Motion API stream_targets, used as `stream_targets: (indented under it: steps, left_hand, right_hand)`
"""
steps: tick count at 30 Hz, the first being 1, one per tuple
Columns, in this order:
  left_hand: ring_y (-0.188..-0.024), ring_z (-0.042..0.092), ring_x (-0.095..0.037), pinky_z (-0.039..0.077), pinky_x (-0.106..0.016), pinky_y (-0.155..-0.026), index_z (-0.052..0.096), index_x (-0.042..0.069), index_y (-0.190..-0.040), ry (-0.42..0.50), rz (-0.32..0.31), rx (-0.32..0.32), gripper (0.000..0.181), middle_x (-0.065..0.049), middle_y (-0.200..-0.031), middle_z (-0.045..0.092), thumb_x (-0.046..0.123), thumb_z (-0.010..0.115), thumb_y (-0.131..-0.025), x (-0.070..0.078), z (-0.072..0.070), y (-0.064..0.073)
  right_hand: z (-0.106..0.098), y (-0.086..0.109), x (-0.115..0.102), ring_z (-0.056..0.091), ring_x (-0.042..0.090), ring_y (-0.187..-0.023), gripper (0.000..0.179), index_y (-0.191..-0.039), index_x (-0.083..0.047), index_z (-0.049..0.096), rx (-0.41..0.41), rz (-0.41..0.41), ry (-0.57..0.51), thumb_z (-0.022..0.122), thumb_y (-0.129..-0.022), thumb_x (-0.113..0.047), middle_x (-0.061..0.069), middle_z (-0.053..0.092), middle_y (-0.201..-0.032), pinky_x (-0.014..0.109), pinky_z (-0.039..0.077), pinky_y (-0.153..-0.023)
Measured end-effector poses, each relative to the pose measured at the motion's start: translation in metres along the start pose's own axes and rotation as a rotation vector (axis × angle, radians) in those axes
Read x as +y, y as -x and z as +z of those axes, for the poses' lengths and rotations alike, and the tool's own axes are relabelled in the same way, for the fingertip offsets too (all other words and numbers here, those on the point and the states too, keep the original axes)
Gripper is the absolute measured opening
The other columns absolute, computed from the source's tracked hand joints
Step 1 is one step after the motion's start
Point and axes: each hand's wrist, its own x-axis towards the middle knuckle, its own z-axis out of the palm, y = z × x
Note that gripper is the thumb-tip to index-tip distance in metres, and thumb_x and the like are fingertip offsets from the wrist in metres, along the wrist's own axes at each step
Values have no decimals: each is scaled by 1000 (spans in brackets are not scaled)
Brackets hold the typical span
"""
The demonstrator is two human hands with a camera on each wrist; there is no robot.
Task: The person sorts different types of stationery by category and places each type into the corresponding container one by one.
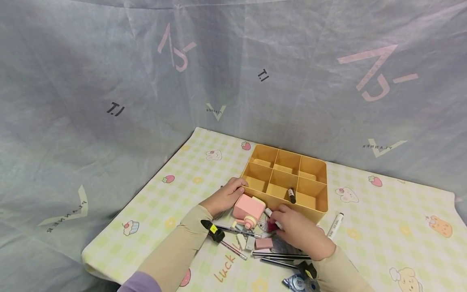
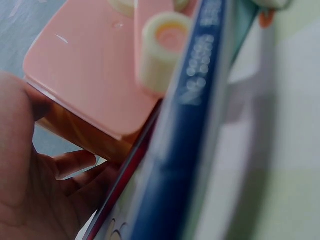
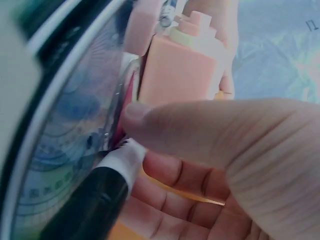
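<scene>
In the head view my left hand [image 1: 224, 197] holds the front left corner of a yellow desk organizer [image 1: 310, 213], its thumb close to a pink pencil sharpener [image 1: 249, 207]. The left wrist view shows that sharpener [image 2: 95, 65] right beside the fingers [image 2: 72, 162]. My right hand [image 1: 303, 232], in front of the organizer, pinches a white marker [image 1: 268, 212]. In the right wrist view the marker's black part [image 3: 85, 205] points toward the camera, and the thumb lies by a clear item with a pink part [image 3: 129, 95]. Another black item [image 1: 291, 195] leans inside the organizer's front middle compartment.
Erasers [image 1: 264, 243], pencils [image 1: 233, 249] and black sticks [image 1: 279, 256] lie jumbled before the organizer. A second white marker [image 1: 335, 226] rests right of the right hand. A blue correction tape [image 1: 294, 282] sits near the right wrist. A grey curtain [image 1: 233, 81] hangs behind the table.
</scene>
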Motion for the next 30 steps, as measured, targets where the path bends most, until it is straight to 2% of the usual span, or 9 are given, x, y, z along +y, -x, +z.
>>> stream_targets:
  steps: [7,16,20,24,27,30]
  left_hand:
    - [-120,49,-24,39,-46,-103,53,20,-125,-5,6,0,21,-9,-131,47,25,39,-111,1,0,0]
    - [-119,48,-25,38,-48,-102,53,21,-125,-11,8,-3,20,-9,-130,46,27,39,-111,-1,0,0]
    - [-121,48,-24,38,-48,-102,52,22,-125,-19,-6,-5,21,-8,-132,46,28,38,-111,-3,1,0]
    - [-120,49,-25,39,-47,-102,52,22,-126,-4,-22,-6,21,-9,-132,46,28,39,-111,-3,2,1]
    - [-118,49,-25,39,-47,-101,53,22,-125,1,-24,-7,20,-9,-131,46,28,40,-111,-2,1,0]
    - [-119,48,-25,38,-47,-101,53,22,-125,5,-21,-9,20,-8,-131,46,27,39,-111,-1,1,0]
  right_hand:
    - [1,0,3,52,11,-79,30,-99,-13,68,-44,46,4,87,-76,-6,-2,55,-95,30,52,-71]
    - [2,2,4,56,13,-83,36,-106,-12,66,-29,37,-29,85,-77,-2,-1,61,-96,34,53,-75]
    - [2,3,3,58,14,-85,44,-115,-12,65,-27,44,-45,79,-77,3,0,64,-101,36,54,-77]
    - [0,3,1,60,15,-88,59,-131,-14,58,-56,70,-71,74,-78,6,3,65,-111,36,54,-76]
    - [-4,3,-1,58,13,-84,69,-141,-15,51,-85,80,-113,71,-78,7,4,65,-116,32,52,-72]
    - [-7,4,-2,58,11,-86,76,-145,-16,48,-88,60,-149,70,-76,10,4,64,-126,31,51,-73]
